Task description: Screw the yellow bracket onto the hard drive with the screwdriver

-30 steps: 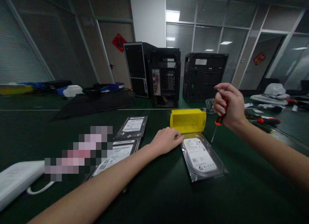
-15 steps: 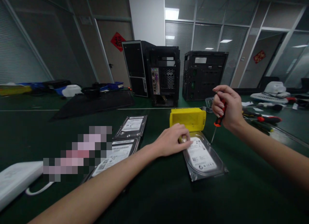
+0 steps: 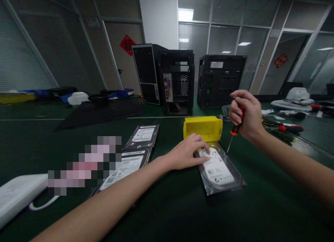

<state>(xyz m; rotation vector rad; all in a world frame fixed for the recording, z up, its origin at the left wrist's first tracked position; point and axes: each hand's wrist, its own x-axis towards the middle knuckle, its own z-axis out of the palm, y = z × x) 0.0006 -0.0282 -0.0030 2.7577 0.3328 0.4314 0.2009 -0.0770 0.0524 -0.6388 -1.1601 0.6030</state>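
Observation:
A hard drive (image 3: 217, 169) with a white label lies flat on the dark green table, just in front of a yellow plastic bin (image 3: 203, 129). Across the drive's far left corner rests my left hand (image 3: 186, 151), its fingers stretched and apart, fingertips on the label. My right hand (image 3: 246, 111) is wrapped round the red and black handle of a screwdriver (image 3: 234, 132). The shaft slants down, and its tip meets the drive's right edge near the far corner. Any screw under the tip is too small to make out.
Two more hard drives, a far one (image 3: 143, 135) and a near one (image 3: 133, 162), lie left of my forearm. Computer cases (image 3: 180, 80) (image 3: 221, 82) stand behind the bin. Hand tools (image 3: 288, 129) lie at right, a white box (image 3: 21, 193) at left.
My left fingers have straightened and spread farther over the drive's label. My right hand and the screwdriver have shifted very slightly left, the tip staying at the drive's edge.

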